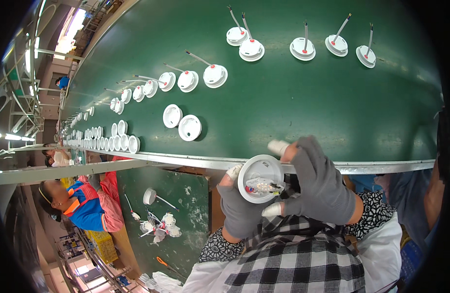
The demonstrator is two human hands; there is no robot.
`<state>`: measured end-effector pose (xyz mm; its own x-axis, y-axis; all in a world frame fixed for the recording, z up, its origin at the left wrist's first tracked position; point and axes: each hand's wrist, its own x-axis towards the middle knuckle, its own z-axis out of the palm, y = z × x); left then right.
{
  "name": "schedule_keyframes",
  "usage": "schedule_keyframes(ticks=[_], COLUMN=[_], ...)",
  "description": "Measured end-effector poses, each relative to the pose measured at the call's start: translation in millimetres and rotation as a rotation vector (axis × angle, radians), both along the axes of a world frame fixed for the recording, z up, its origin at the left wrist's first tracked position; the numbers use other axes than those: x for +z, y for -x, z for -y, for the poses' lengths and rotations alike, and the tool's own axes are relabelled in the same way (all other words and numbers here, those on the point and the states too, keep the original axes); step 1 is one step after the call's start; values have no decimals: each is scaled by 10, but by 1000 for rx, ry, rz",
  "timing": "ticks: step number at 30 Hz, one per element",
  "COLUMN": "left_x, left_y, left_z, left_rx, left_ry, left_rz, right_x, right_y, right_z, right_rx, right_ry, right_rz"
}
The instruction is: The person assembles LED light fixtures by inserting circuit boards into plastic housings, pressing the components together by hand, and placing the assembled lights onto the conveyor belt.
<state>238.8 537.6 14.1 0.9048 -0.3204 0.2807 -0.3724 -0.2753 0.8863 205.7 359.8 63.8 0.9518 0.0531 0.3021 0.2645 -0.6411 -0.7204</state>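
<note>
My left hand [238, 209], in a grey fingerless glove with taped fingertips, is closed round the rim of a white round lamp housing [258, 170]. The cup faces up, showing a small board and red and other coloured parts inside at its lower side. On the right, my right hand [321, 179], gloved the same way, has its fingers stretched out beyond the housing and its thumb apart, near the lower rim. Nothing shows between those fingers. Two white housings [190, 128] without visible cables lie on the green belt [264, 107] ahead to the left.
White lamps with upright grey cables [303, 49] stand across the belt, more rows trailing to the far left. A metal rail [381, 167] edges the belt. On a green side table [191, 205] lie cabled lamp parts [159, 227] and orange-handled scissors [161, 261]. A co-worker [91, 205] sits at left.
</note>
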Motion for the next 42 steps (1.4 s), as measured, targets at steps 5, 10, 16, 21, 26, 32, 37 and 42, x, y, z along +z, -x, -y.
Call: schedule_keyframes(ticks=[5,10,16,21,26,32,37,42], left_x=[-93,210,122,-107,-316,-281,-220,8], left_y=[57,-245,-240,-325,-424,-373,-358,-179], left_z=[-24,-255,-373,-441,-538,-512,-498,-498], left_rx=[47,-448,-527,-687,-807,-772,-855,-665], left_ry=[511,-303,-208,-3,83,168,207,69], left_rz=[-655,-137,-384,-433,-436,-684,-663,-783], right_x=[-160,-127,-127,-105,-199,-181,-236,-251], right_y=[72,112,153,192,203,217,293,368], right_z=[-114,-44,-51,-19,-37,37,30,191], right_rx=[2,-13,8,10,6,48,73,81], right_ry=[-138,-85,-114,-38,-45,-68,-95,-74], right_rz=[-160,-127,-212,-140,-54,-104,-126,-281])
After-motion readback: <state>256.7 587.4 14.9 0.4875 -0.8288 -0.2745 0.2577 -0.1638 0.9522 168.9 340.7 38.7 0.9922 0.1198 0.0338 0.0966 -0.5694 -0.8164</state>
